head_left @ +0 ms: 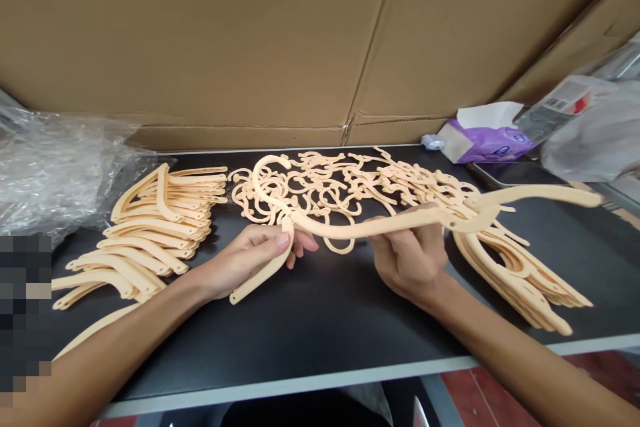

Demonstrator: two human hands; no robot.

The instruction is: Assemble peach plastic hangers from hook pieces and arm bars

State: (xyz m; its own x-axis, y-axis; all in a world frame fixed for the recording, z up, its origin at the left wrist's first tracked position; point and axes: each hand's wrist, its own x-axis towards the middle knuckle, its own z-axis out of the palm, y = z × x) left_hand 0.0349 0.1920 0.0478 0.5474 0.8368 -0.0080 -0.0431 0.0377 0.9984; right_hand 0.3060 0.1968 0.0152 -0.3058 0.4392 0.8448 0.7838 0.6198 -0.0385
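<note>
Cream hanger (345,231) — smooth, slender-armed, hook-topped

Single head-worn view: near, facing forward, down over table (320,327).

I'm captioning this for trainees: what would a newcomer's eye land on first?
Probably the hooked cream piece at the center, held in the left hand and right hand. Behind it lies a scatter of small hooks. At the back right, a purple tissue pack adds strong color.
</note>
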